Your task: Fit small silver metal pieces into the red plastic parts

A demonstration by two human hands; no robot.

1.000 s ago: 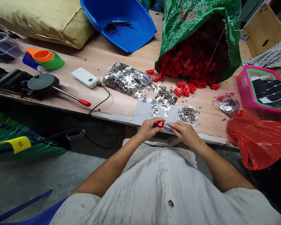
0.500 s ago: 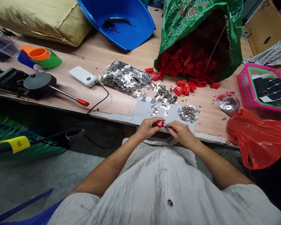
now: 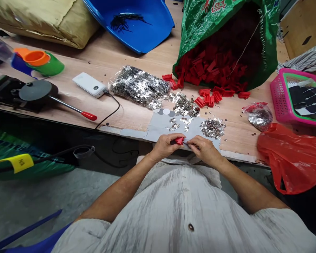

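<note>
Near the front edge of the table, my left hand point(image 3: 163, 147) is closed on a small red plastic part point(image 3: 179, 141), held between thumb and fingertips. My right hand point(image 3: 202, 147) pinches a thin dark tool point(image 3: 185, 143) whose tip meets the right side of the red part; most of the tool is hidden by the fingers. Beyond the hands lies a grey sheet point(image 3: 158, 127) with a few flat metal pieces point(image 3: 174, 124) on it. A heap of small shiny metal parts point(image 3: 213, 128) is just beyond my right hand.
A green sack point(image 3: 189, 35) spills red plastic parts point(image 3: 208, 68). Left of it lie a clear bag of metal pieces point(image 3: 139, 86), a white power bank point(image 3: 89, 84) and a red-tipped lever point(image 3: 89, 115). At right are a pink basket point(image 3: 279, 100) and a red plastic bag point(image 3: 292, 154).
The view has shifted slightly. Both hands keep almost the same pose; the red part appears turned a little in my left fingers.
</note>
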